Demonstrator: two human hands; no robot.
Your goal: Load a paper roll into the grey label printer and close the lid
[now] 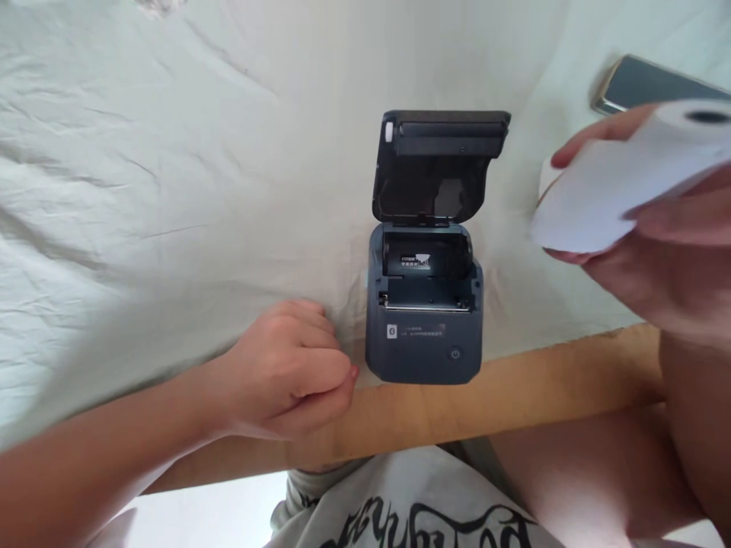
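A dark blue-grey label printer (423,342) lies near the table's front edge. Its black lid (439,167) is swung up and back, so the roll compartment (428,259) and a small printed label inside it can be seen. My left hand (297,369) rests on the table just left of the printer, curled into a fist with nothing visible in it. Off to the right, my right hand (662,281) grips a white paper roll (617,186) above the table. The roll's hollow core faces the upper right, and its loose paper end hangs toward the left.
A smartphone (662,85) lies at the upper right, partly behind the paper roll. Wrinkled pale cloth (171,190) covers the table, with a bare wooden edge (542,388) along the front. A shiny clear object (160,6) is cut off at the top.
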